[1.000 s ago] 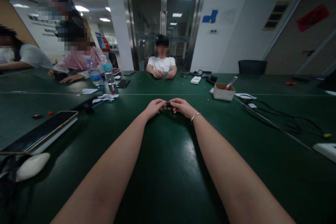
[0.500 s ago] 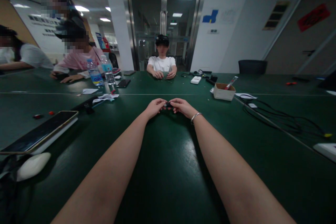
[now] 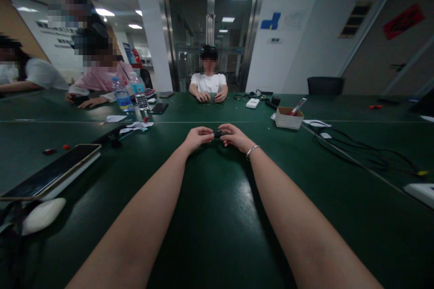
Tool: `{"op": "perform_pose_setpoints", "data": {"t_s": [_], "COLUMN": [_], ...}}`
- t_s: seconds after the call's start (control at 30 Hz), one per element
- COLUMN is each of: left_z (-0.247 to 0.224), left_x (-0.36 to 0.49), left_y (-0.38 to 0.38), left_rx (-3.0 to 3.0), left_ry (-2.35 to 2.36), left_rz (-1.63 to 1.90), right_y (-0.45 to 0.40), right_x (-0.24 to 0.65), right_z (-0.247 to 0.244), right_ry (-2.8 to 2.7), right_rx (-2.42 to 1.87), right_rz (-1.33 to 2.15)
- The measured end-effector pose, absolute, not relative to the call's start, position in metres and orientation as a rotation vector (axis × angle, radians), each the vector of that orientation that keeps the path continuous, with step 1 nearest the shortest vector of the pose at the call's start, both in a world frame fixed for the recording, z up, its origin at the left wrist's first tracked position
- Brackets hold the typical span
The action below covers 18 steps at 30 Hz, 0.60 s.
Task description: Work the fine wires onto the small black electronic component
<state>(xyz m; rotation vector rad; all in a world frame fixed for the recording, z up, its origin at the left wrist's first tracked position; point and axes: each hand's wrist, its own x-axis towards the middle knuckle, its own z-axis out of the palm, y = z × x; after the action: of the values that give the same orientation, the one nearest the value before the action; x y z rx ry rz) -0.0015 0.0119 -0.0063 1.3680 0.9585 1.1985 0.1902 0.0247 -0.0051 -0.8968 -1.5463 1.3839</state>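
Over the middle of the table, my left hand [image 3: 198,139] pinches a small black object [image 3: 217,134] between thumb and fingertips. Its kind is too small to make out. My right hand [image 3: 235,137] is at the object's right end, with forefinger and thumb parted around it. Whether the right thumb touches it, I cannot tell. A silver bangle [image 3: 251,151] circles my right wrist. Both forearms reach forward over the green table [image 3: 210,216].
At left lie a phone [image 3: 54,169] on a white box, a white mouse [image 3: 44,216] and paper scraps [image 3: 137,126]. Bottles [image 3: 122,95] stand farther back. A small carton [image 3: 289,119] and black cables [image 3: 359,144] are at right. A person in white [image 3: 209,83] sits opposite.
My right fingers have parted and the forefinger has lifted from the black object. My left hand has shifted slightly left, still pinching it.
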Motion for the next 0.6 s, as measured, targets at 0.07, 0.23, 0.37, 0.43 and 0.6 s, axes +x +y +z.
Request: {"op": "perform_pose_setpoints", "data": {"t_s": [0.07, 0.23, 0.37, 0.43, 0.6], "left_z": [-0.0071, -0.0042, -0.0017, -0.0015, -0.0028], "left_x": [-0.0013, 0.0001, 0.0013, 0.0019, 0.0029], "left_y": [0.0126, 0.0101, 0.0083, 0.0084, 0.0105], "left_rx": [1.35, 1.312, 1.288, 1.294, 1.3], "left_ry": [0.957, 0.977, 0.994, 1.004, 1.029], "left_rz": [1.213, 1.219, 1.24, 1.247, 1.239], "right_y": [0.024, 0.0231, 0.0203, 0.0205, 0.0228], "right_x": [0.1897, 0.1866, 0.1895, 0.1895, 0.1858], "right_z": [-0.0039, -0.0017, -0.0015, -0.0018, -0.0012], "right_ry": [-1.525, -1.58, -1.547, -1.508, -1.586], "right_rx": [-0.874, -1.045, -0.93, -0.929, -1.048], "right_rz": [1.363, 1.317, 1.299, 1.304, 1.296]}}
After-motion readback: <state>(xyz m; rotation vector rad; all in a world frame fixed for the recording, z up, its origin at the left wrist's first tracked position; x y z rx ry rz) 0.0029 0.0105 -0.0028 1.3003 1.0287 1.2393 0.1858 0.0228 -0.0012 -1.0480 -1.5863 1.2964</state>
